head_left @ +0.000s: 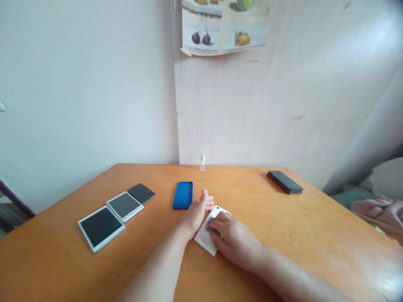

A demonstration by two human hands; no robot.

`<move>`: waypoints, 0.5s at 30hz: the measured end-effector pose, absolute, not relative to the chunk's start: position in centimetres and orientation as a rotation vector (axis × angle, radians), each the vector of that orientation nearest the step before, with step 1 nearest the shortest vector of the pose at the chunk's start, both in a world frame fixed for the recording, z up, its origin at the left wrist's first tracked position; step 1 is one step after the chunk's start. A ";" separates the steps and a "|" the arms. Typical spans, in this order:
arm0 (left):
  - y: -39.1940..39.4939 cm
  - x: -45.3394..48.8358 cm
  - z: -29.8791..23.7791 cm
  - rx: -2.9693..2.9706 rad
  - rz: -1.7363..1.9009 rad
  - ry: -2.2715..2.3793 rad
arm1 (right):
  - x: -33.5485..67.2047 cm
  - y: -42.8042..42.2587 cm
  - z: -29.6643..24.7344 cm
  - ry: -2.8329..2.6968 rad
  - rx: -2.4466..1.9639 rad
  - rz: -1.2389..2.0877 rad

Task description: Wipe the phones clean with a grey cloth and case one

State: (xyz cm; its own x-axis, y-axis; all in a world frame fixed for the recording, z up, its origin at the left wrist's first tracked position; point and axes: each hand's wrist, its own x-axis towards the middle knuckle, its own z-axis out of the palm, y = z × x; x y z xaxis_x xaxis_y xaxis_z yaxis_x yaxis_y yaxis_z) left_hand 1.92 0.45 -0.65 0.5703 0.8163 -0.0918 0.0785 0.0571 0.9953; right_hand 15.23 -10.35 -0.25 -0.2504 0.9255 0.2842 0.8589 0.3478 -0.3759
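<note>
A white phone point(205, 240) lies back up and slanted on the table, its camera at the far end. My right hand point(234, 237) rests over it, fingers closed on a small crumpled grey cloth point(210, 224) pressed against the phone's back. Most of that cloth is hidden under the fingers. Along the phone's left edge stands my left hand point(197, 213), open and on its side, thumb up and fingers stretched out. Just beyond it lies a blue phone case point(183, 195), hollow side up.
Two white-framed tablets point(101, 226) point(125, 206) and a black device point(141, 193) lie in a row at left. A small clear spray bottle point(202, 162) stands by the wall. Stacked dark phones point(285, 182) sit at the far right of the wooden table point(315, 247).
</note>
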 end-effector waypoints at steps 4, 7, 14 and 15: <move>0.4 2.0 -0.7 1.409 0.686 0.829 | 16.5 -9.7 0.0 -2.167 -1.670 0.097; 0.3 2.1 -0.8 1.420 0.710 0.823 | 17.6 -9.1 0.1 -2.108 -1.802 0.011; 0.3 2.1 -0.7 1.405 0.690 0.827 | 14.3 -12.2 1.3 -2.414 -1.572 0.062; 0.2 2.2 -0.7 1.398 0.690 0.821 | 14.3 -12.3 1.3 -2.427 -1.580 0.059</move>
State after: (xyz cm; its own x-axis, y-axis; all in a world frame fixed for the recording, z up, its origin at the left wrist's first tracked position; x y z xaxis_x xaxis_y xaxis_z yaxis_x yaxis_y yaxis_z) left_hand 2.15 0.24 -0.70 0.5592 0.8244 -0.0875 0.0553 0.0681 0.9961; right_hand 14.33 -12.26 1.32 -0.3836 0.9055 0.1816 0.8956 0.4127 -0.1659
